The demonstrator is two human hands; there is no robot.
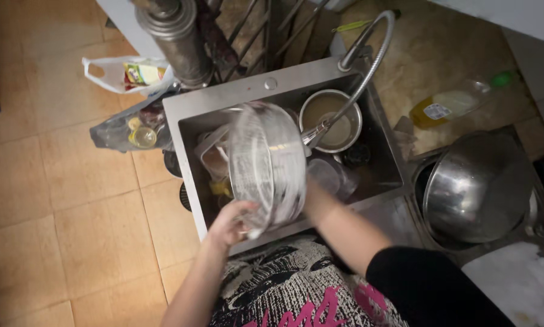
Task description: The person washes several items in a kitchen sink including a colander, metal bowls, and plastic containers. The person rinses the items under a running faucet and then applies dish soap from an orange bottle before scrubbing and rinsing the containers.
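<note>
Head cam, looking steeply down, close over sink (381, 175).

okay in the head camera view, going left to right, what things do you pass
White plastic bag → left hand → clear glass bowl → metal pot in the sink → yellow liquid bottle → large steel bowl.

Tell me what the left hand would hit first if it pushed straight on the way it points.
The left hand already grips the clear glass bowl by its lower rim, so it meets that bowl at once. Beyond lie dishes in the sink; depth is unclear.
</note>
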